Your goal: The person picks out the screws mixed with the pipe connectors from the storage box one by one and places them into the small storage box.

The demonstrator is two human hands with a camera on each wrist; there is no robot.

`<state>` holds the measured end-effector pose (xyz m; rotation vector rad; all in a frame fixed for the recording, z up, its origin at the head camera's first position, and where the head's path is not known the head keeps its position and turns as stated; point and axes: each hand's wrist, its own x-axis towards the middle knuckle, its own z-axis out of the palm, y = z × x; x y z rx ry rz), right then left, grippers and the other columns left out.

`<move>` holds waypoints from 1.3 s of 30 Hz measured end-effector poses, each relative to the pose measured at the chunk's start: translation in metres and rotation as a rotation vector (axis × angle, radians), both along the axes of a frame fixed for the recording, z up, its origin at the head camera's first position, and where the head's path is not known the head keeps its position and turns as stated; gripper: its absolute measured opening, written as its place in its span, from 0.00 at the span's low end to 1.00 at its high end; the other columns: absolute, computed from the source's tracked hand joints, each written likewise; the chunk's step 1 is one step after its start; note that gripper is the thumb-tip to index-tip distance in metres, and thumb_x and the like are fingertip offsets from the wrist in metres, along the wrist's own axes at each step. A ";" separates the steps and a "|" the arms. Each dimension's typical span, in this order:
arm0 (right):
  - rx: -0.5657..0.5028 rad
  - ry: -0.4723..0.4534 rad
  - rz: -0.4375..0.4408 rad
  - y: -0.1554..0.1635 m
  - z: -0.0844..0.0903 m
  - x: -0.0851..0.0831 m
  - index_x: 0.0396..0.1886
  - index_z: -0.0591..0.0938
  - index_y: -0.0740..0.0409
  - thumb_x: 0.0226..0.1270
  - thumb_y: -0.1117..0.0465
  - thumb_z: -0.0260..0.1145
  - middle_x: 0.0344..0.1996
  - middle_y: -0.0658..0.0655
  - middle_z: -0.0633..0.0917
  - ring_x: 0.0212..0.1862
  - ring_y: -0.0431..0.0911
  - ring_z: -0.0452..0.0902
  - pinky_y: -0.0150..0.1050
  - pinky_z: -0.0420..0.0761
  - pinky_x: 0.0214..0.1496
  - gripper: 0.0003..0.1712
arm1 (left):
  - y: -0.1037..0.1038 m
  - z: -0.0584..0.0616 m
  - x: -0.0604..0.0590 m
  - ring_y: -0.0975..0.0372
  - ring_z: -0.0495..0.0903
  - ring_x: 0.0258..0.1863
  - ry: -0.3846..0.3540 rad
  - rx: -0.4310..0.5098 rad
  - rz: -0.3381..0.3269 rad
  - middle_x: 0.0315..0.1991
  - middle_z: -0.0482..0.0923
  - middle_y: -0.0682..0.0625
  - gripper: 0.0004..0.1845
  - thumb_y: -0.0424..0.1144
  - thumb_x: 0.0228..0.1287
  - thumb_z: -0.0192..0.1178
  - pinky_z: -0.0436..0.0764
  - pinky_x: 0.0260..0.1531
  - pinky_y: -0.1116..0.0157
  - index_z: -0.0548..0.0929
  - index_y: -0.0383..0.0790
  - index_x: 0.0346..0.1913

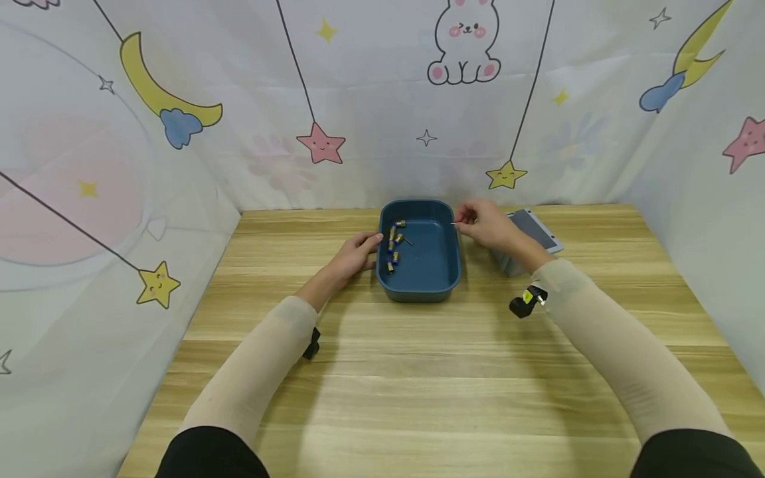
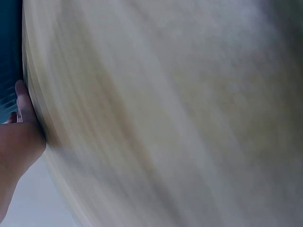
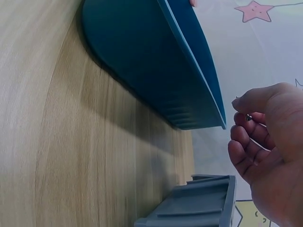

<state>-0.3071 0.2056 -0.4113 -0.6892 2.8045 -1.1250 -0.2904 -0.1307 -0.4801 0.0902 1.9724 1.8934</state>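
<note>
Two sleeved arms reach up from the bottom of the frame across the wooden bench. At centre, the left hand rests with relaxed fingers against the left wall of the blue tray, which holds small blue-and-yellow pieces. The right hand pinches a thin pin above the tray's right rim. Behind it lies a grey box.

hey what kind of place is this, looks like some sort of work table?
Probably a staged tabletop recording booth: a wooden table walled by cartoon-print cloth, with a blue tray of small parts between two hands.
</note>
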 end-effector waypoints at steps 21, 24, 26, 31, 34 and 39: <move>-0.001 0.035 -0.060 0.020 0.003 0.005 0.42 0.84 0.64 0.75 0.66 0.67 0.37 0.61 0.85 0.40 0.51 0.79 0.43 0.78 0.42 0.04 | 0.000 -0.001 0.000 0.53 0.74 0.71 0.005 0.014 0.006 0.75 0.69 0.40 0.37 0.55 0.83 0.56 0.85 0.58 0.60 0.63 0.34 0.81; 0.004 0.039 -0.074 0.023 0.003 0.006 0.41 0.84 0.63 0.75 0.65 0.67 0.37 0.60 0.85 0.40 0.51 0.79 0.42 0.78 0.42 0.04 | 0.000 -0.002 0.000 0.53 0.75 0.71 0.006 0.014 0.006 0.75 0.69 0.40 0.37 0.55 0.83 0.56 0.85 0.58 0.60 0.63 0.34 0.81; 0.006 0.040 -0.084 0.025 0.003 0.007 0.41 0.84 0.63 0.75 0.65 0.67 0.36 0.60 0.85 0.40 0.52 0.79 0.41 0.78 0.40 0.04 | 0.000 -0.002 0.000 0.53 0.74 0.71 0.006 0.013 0.006 0.75 0.69 0.40 0.37 0.55 0.83 0.56 0.85 0.58 0.60 0.63 0.34 0.81; -0.007 0.019 -0.110 0.030 0.003 0.009 0.42 0.84 0.62 0.76 0.64 0.67 0.38 0.60 0.85 0.41 0.51 0.79 0.40 0.77 0.39 0.04 | 0.000 -0.002 0.000 0.53 0.74 0.71 0.004 0.012 0.007 0.74 0.69 0.40 0.37 0.55 0.83 0.56 0.85 0.59 0.60 0.63 0.35 0.81; -0.009 0.003 -0.114 0.033 0.002 0.009 0.44 0.83 0.63 0.76 0.65 0.66 0.39 0.60 0.85 0.41 0.52 0.79 0.40 0.77 0.40 0.04 | 0.000 -0.001 0.000 0.53 0.74 0.71 0.004 0.015 0.007 0.74 0.69 0.40 0.37 0.55 0.83 0.56 0.85 0.58 0.60 0.63 0.35 0.81; -0.004 0.001 -0.118 0.039 0.001 0.009 0.44 0.84 0.63 0.77 0.64 0.66 0.39 0.60 0.84 0.42 0.52 0.78 0.40 0.78 0.41 0.05 | 0.000 0.000 0.001 0.54 0.74 0.72 0.004 0.019 0.008 0.74 0.69 0.40 0.37 0.55 0.83 0.56 0.86 0.58 0.61 0.64 0.34 0.80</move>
